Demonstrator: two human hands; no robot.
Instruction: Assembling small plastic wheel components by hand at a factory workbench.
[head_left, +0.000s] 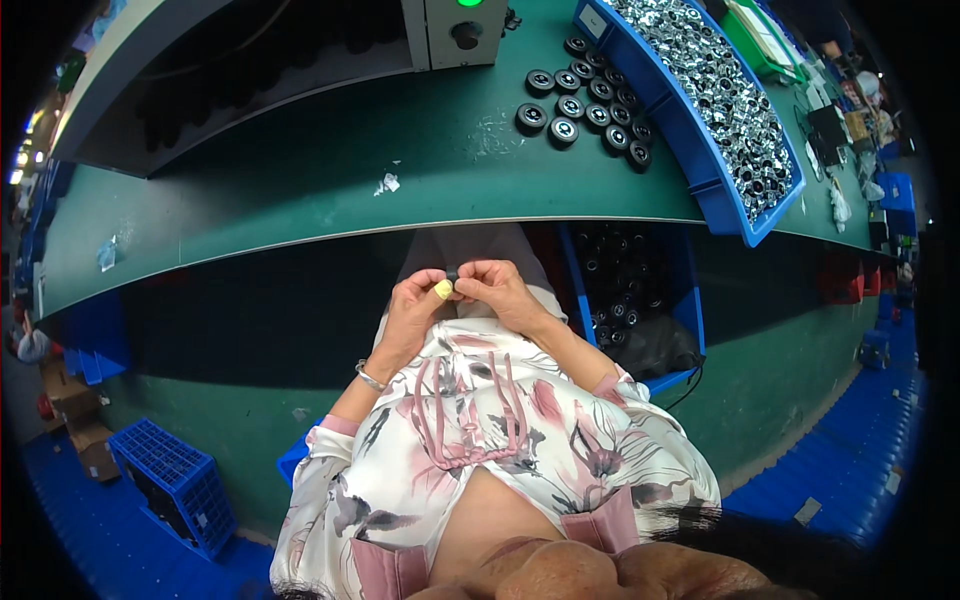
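Observation:
In front of my lap, below the table's edge, both hands meet at a small black part (452, 272). My left hand (410, 305) pinches it from one side, with a yellow cover (443, 289) on its thumb. From the other side my right hand (505, 298) grips the same part with thumb and fingers. Most of the part is hidden by the fingertips, so its exact kind cannot be made out. Beyond the edge, several round black wheel-like pieces (569, 107) lie grouped on the green table (330, 205).
A blue bin (707, 195) heaped with shiny metal rings stands at the table's right. Below it, another blue bin (697, 318) holds black pieces. A grey machine housing (463, 35) with a green light is at the back left. A blue crate (185, 480) sits on the floor.

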